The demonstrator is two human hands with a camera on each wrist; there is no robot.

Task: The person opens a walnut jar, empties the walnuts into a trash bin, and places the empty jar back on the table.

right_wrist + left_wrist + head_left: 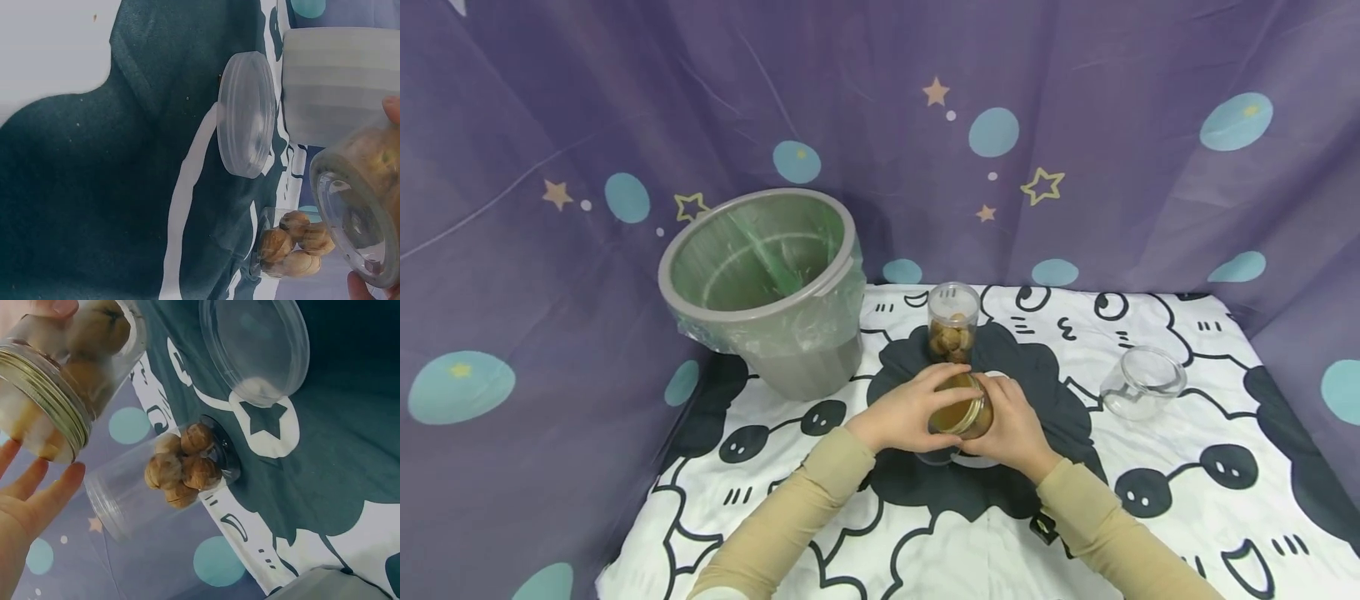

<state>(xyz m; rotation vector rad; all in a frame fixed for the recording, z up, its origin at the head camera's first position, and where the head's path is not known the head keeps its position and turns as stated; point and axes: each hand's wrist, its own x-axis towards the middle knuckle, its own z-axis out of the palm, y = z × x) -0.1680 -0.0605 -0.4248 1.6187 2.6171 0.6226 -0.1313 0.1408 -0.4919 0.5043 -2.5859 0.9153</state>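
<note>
A glass jar (961, 408) with a gold screw lid, filled with walnuts, is held tilted just above the cloth between both hands. My left hand (904, 412) curls over its lid end; in the left wrist view the fingers (37, 497) lie against the gold lid (47, 394). My right hand (1011, 421) grips the jar body, and its fingertips (392, 109) show around the jar base (359, 212). Just behind stands a clear plastic tub (952, 323) with a few walnuts (181, 465). A clear round lid (245, 122) lies on the cloth beside the jar.
A grey bin (763, 287) lined with a clear bag stands at the back left. An empty glass jar (1142, 382) lies on the right of the black-and-white patterned cloth (1187, 517). A purple curtain (1075, 125) closes off the back and sides.
</note>
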